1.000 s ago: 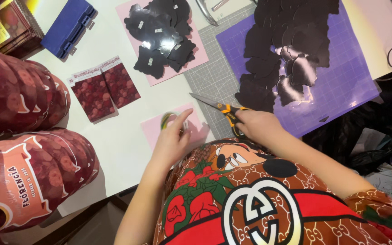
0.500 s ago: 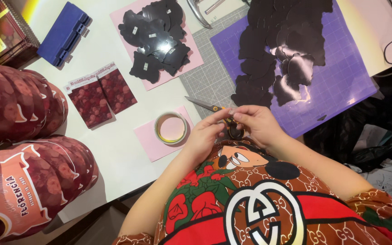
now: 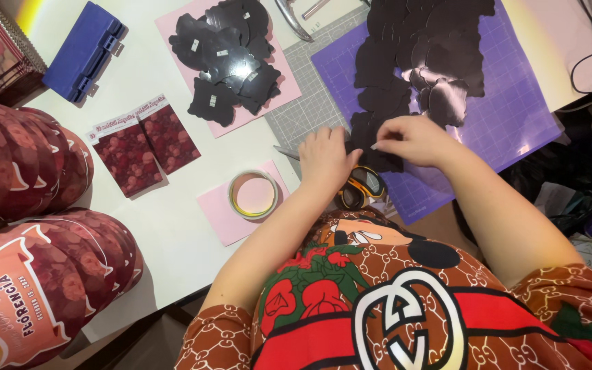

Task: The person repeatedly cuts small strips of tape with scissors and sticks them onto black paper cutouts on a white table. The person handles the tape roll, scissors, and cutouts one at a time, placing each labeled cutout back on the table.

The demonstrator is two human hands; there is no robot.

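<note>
At the near edge of the purple mat (image 3: 515, 109), between the two hands: one black cut-out (image 3: 381, 163), lying flat. Right hand (image 3: 412, 139) over it, thumb and forefinger pinched shut on a small white strip (image 3: 374, 145), held just above the cut-out's upper edge. Left hand (image 3: 327, 156) just to the left of that pinch, palm down, fingers spread loosely and closed on nothing, fingertips resting at the cut-out's left side as if steadying it. Hard to tell whether the strip already touches the black surface.

Just below the pinch, toward the body: scissors (image 3: 361, 188) with orange-and-black handles, set down, blade tip poking out past the left hand. Further left of the left hand: a tape roll (image 3: 253, 194) on a small pink sheet (image 3: 217, 219), untouched.

Judging progress from the two heaps:
- Up and to the left of the grip, on a larger pink sheet (image 3: 173, 17), a finished pile (image 3: 227, 65) of black shapes, several showing a white strip on top. Likely done.
- Straight beyond the right hand, on the purple mat, a bigger unfinished pile (image 3: 419, 48) of black shapes with no white strips visible. Likely waiting.

Seemingly somewhere short of halfway, with more left than done; exact counts impossible to read from overlapping pieces.

Far left of both hands: two red cards (image 3: 142, 144), a blue case (image 3: 83, 51), and stacks of red labels (image 3: 15, 157) on the white table (image 3: 166, 240).
</note>
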